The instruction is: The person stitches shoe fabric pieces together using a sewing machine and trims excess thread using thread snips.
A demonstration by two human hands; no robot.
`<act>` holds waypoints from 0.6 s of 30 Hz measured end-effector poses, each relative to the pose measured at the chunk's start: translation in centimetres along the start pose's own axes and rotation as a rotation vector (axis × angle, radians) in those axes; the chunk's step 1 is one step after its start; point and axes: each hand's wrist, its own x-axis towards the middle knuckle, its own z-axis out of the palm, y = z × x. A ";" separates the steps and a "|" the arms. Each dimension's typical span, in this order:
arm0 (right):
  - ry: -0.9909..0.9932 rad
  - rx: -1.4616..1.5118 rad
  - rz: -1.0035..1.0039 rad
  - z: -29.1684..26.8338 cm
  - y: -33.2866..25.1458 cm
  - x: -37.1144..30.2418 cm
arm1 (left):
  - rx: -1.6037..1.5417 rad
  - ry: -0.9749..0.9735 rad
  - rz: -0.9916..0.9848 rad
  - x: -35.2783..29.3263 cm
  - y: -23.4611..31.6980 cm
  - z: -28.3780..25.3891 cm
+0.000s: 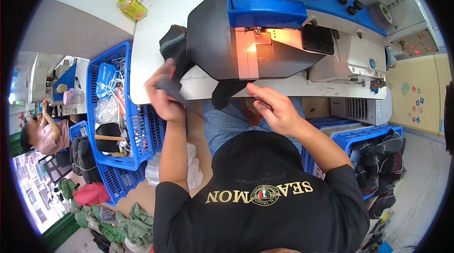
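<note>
My left hand (pixel 164 94), a little blurred, is at the table's front edge with its fingers closed on a dark grey fabric piece (pixel 171 86). Behind it, another dark fabric piece (pixel 175 42) lies along the left side of the black plate (pixel 208 40) of a blue sewing machine (pixel 267 4). A black strip of cloth (pixel 226 93) hangs over the front edge between my hands. Just right of that strip, my right hand (pixel 279 111) has its fingers apart and nothing visible in them. A lamp lights the needle area.
A yellow-capped bottle (pixel 132 8) stands beyond the table's left corner. Blue crates (pixel 135 125) with bags and a hammer stand at the left; another crate (pixel 373 132) with dark items is at the right. A person (pixel 47 134) sits far left.
</note>
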 end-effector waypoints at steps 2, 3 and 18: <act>0.091 0.304 0.152 -0.4 -1.8 -0.2 | 0.413 -0.627 0.216 1.7 1.8 1.8; 0.083 0.300 0.152 -0.5 -1.8 0.0 | 0.586 -0.795 0.285 1.8 2.2 2.9; 0.190 -0.431 0.051 -1.8 -2.2 2.3 | 0.903 -0.836 0.300 3.6 2.4 10.1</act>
